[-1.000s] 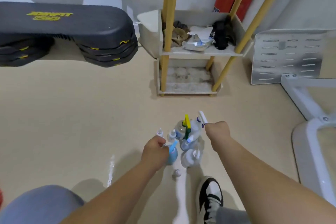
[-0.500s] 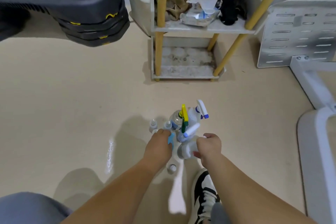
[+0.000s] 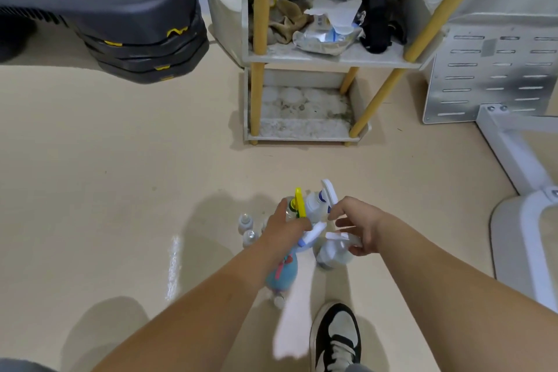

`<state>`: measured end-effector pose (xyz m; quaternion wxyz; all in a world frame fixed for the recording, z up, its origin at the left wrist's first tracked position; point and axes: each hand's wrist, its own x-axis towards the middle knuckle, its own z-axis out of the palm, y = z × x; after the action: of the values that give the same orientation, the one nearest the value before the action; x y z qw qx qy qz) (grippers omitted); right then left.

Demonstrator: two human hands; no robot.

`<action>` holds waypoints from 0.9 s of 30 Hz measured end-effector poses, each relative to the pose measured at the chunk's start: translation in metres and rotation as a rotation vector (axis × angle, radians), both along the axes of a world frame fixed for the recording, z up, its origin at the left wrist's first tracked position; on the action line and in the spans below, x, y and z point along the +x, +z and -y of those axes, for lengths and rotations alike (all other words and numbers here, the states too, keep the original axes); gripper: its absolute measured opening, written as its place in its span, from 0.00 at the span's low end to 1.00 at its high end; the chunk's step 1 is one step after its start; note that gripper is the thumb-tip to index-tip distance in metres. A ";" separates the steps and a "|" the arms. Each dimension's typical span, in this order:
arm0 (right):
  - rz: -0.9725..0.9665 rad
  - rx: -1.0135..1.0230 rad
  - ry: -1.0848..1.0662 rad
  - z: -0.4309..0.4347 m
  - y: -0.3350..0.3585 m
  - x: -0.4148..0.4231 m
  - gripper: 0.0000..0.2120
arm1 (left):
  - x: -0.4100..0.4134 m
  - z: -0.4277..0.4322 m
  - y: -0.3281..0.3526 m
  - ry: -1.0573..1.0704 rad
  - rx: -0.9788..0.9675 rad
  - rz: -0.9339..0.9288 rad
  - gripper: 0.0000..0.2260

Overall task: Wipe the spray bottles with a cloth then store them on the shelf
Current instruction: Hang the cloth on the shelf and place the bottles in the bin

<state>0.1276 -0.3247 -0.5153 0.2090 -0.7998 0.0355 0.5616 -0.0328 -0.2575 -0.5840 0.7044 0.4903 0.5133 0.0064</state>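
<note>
Several spray bottles stand clustered on the floor, among them a yellow-trigger bottle [image 3: 299, 205] and a white bottle with a blue-white trigger [image 3: 319, 205]. My left hand [image 3: 282, 231] reaches over the cluster and grips the neck of a blue spray bottle [image 3: 283, 274], which hangs tilted below my wrist. My right hand [image 3: 359, 228] curls round the white trigger head of a clear spray bottle [image 3: 332, 255]. Ahead stands the shelf [image 3: 302, 131] with yellow posts; its bottom tier is stained and bare. A brown cloth [image 3: 285, 24] lies on the tier above.
Small clear bottles [image 3: 245, 222] stand left of the cluster, with one more [image 3: 279, 300] near my shoe [image 3: 335, 338]. A black step platform [image 3: 105, 24] sits at the far left. A perforated metal panel [image 3: 495, 69] and a white frame [image 3: 525, 220] lie to the right.
My right hand dropped from the white trigger bottle to the clear bottle and took hold of its head. The blue bottle in my left hand now hangs tilted. The view moved closer to the shelf.
</note>
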 end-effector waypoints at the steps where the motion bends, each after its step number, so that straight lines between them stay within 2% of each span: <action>1: -0.009 0.004 0.023 -0.002 0.000 0.003 0.11 | 0.003 0.000 -0.003 -0.033 0.016 -0.001 0.20; 4: -0.002 0.023 0.126 -0.007 -0.006 0.009 0.16 | 0.012 0.002 -0.007 -0.080 0.058 0.005 0.20; 6: -0.015 0.046 0.172 -0.013 -0.013 0.009 0.20 | 0.019 0.004 -0.012 -0.102 0.075 -0.031 0.25; 10: -0.035 0.122 0.158 -0.017 -0.021 0.003 0.16 | 0.033 0.003 -0.016 -0.078 0.037 -0.037 0.51; 11: -0.035 0.126 0.141 -0.016 -0.022 0.003 0.15 | 0.035 0.003 -0.014 -0.067 0.011 -0.027 0.53; 15: -0.134 0.103 0.029 -0.013 -0.029 0.005 0.14 | 0.037 0.003 -0.012 0.003 -0.140 0.067 0.47; 16: -0.157 0.095 0.017 -0.012 -0.031 0.006 0.14 | 0.037 0.004 -0.010 0.032 -0.194 0.083 0.43; 19: -0.181 0.079 -0.024 -0.014 -0.030 0.007 0.11 | 0.039 0.007 -0.003 0.074 -0.256 0.089 0.22; 20: -0.154 0.059 -0.049 -0.014 -0.030 0.007 0.12 | 0.040 0.009 -0.001 0.089 -0.258 0.090 0.19; 24: 0.145 0.000 -0.011 -0.008 -0.041 0.004 0.22 | 0.052 0.022 0.007 0.110 -0.224 0.100 0.24; 27: 0.252 0.011 0.053 -0.005 -0.047 0.005 0.21 | 0.056 0.029 0.010 0.118 -0.175 0.093 0.23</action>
<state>0.1326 -0.3202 -0.5619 0.2011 -0.8635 -0.0154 0.4623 0.0235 -0.2865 -0.5743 0.7659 0.3950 0.5067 0.0256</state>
